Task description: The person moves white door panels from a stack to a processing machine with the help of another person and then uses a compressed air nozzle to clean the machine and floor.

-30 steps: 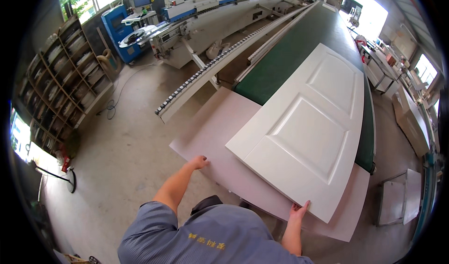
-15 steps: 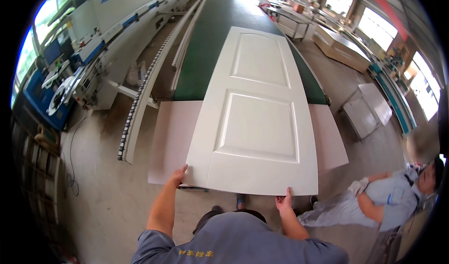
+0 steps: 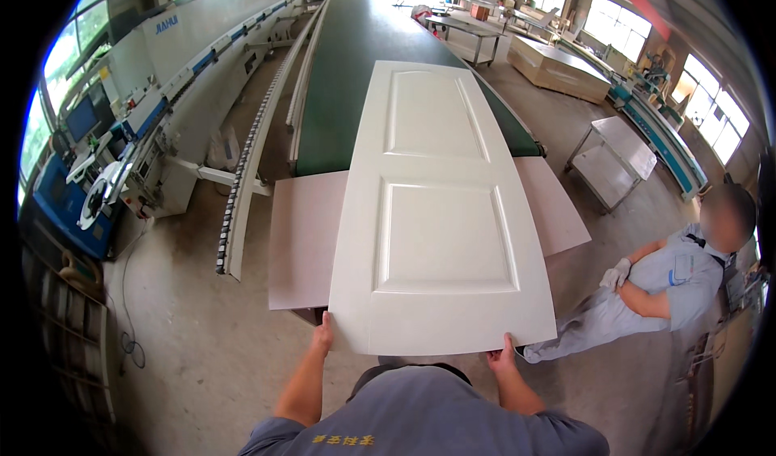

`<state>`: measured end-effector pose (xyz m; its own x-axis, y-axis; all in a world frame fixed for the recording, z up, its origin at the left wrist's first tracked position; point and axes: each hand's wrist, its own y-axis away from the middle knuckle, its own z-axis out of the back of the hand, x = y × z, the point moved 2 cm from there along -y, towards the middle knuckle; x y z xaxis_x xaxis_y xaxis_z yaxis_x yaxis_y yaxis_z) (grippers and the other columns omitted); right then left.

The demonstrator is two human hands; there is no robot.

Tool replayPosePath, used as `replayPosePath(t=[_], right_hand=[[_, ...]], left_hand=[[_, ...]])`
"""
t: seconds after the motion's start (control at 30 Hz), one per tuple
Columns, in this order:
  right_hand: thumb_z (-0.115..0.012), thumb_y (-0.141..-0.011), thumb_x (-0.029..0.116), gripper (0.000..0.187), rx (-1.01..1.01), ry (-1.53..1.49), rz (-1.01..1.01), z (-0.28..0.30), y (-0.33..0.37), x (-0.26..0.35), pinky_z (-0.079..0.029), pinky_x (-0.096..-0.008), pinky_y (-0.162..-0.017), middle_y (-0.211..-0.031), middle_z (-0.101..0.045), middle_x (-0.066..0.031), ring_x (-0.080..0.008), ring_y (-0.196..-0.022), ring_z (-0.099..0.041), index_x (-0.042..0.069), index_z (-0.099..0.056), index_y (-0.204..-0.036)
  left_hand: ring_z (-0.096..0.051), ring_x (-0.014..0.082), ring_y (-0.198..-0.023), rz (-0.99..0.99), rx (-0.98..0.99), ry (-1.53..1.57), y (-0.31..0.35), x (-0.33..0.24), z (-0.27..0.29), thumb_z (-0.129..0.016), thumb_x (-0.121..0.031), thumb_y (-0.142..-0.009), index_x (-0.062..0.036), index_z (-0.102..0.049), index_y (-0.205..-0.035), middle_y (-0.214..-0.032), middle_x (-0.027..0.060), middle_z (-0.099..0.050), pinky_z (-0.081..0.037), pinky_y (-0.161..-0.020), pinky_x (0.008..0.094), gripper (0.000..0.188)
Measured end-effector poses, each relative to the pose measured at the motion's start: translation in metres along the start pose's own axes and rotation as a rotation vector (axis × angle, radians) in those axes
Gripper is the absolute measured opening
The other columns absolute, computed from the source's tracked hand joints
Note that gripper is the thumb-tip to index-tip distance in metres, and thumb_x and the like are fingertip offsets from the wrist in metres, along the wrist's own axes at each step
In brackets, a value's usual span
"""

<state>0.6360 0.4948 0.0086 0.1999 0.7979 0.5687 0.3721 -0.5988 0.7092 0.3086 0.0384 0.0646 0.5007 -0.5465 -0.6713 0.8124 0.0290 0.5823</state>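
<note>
A long white door panel [image 3: 440,318] with two moulded fields lies across a pinkish board [image 3: 303,242] and the near end of a green conveyor belt [image 3: 343,124]. Its near end reaches out past the board toward me. At the panel's left edge, close to its near corner, my left hand [image 3: 322,336] grips the side with the thumb up and the other fingers mostly hidden. My right hand [image 3: 503,357] holds the near edge toward the right corner, thumb upright against it and fingers underneath.
Left of the belt runs a long white machine [image 3: 194,52] with a roller rail [image 3: 242,165] beside it. A person [image 3: 671,282] in grey workwear and gloves stands close on the right, hands together. Behind them are a metal cart [image 3: 618,153] and a wooden stack [image 3: 558,68].
The door panel has slid toward me relative to the belt, with both hands still holding it. My view has shifted slightly, and the person on the right stands with hands together as before.
</note>
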Motion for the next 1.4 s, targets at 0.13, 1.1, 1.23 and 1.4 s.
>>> replayPosePath(t=[0.13, 1.1, 1.23, 1.4], right_hand=[[-0.066, -0.085, 0.052, 0.053, 0.025, -0.010, 0.031, 0.041, 0.022, -0.007, -0.050, -0.0400, -0.088, -0.118, -0.060, -0.0016, -0.0216, -0.109, -0.057, 0.017, -0.056, -0.122], [-0.040, -0.101, 0.045, 0.044, 0.103, -0.173, 0.019, 0.257, 0.375, -0.275, -0.049, -0.0368, -0.092, -0.121, -0.062, -0.0011, -0.0212, -0.109, -0.059, 0.012, -0.054, -0.126], [-0.040, -0.098, 0.054, 0.052, 0.110, -0.074, 0.000, 0.270, 0.435, -0.343, -0.045, -0.0393, -0.098, -0.130, -0.056, 0.0007, -0.0220, -0.117, -0.054, 0.017, -0.049, -0.133], [-0.043, -0.095, 0.058, 0.058, 0.098, -0.123, -0.001, 0.286, 0.494, -0.410, -0.043, -0.0404, -0.101, -0.133, -0.054, 0.0003, -0.0235, -0.120, -0.051, 0.017, -0.046, -0.137]], left_hand=[[-0.057, 0.0456, -0.107, -0.086, -0.038, -0.091, 0.007, 0.062, -0.011, -0.023, -0.077, -0.088, 0.0145, -0.062, -0.107, -0.106, 0.0370, -0.060, -0.041, -0.092, 0.0482, 0.101], [-0.056, 0.0438, -0.111, -0.387, 0.009, -0.115, 0.154, 0.360, 0.205, -0.023, -0.054, -0.100, 0.0030, -0.058, -0.120, -0.114, 0.0310, -0.059, -0.043, -0.094, 0.0462, 0.070], [-0.058, 0.0405, -0.110, -0.349, 0.109, -0.228, 0.153, 0.397, 0.267, -0.026, -0.056, -0.099, 0.0049, -0.060, -0.116, -0.112, 0.0307, -0.060, -0.043, -0.093, 0.0443, 0.071], [-0.061, 0.0383, -0.104, -0.379, 0.057, -0.081, 0.156, 0.460, 0.317, -0.030, -0.057, -0.098, 0.0032, -0.061, -0.112, -0.107, 0.0315, -0.061, -0.044, -0.089, 0.0443, 0.069]])
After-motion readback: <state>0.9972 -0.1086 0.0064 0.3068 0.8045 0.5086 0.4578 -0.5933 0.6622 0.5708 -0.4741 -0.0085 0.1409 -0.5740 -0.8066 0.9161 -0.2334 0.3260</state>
